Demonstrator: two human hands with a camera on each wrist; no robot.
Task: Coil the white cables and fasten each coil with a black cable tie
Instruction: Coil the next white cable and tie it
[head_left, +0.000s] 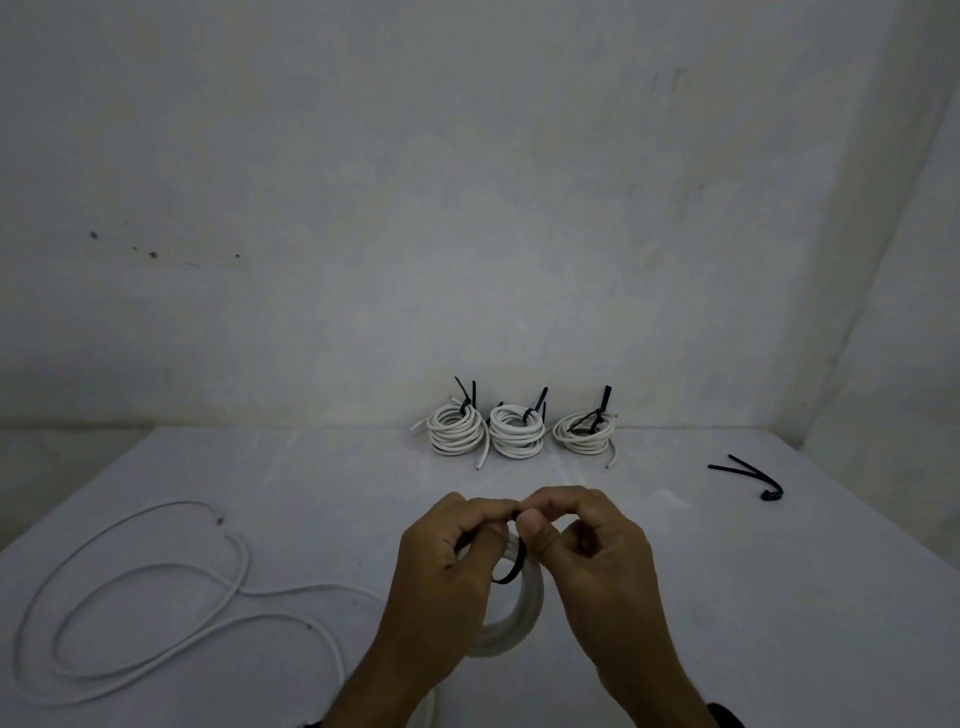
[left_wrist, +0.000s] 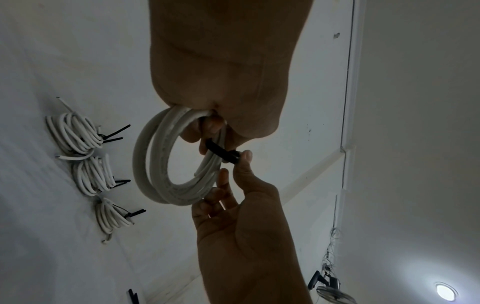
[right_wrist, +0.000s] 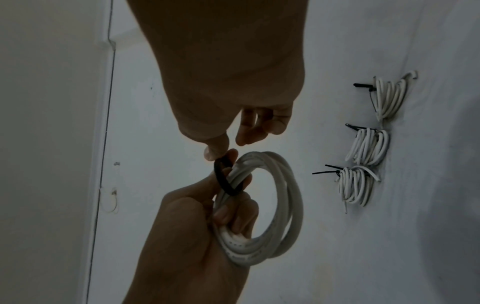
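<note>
Hands are closing a black cable tie (head_left: 511, 564) around the fourth coil (head_left: 511, 618): left hand (head_left: 447, 571) gripping coil, right hand (head_left: 592, 556) pinching tie, in front of three tied coils (head_left: 517, 431); loose cable (head_left: 156, 597) left of them still needing coiling.

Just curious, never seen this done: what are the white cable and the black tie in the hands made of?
White coil: likely plastic-sheathed wire, smooth, faint sheen, holds springy loops. Black cable tie: probably nylon or rubber; thin, matte strip bending around the coil.
</note>
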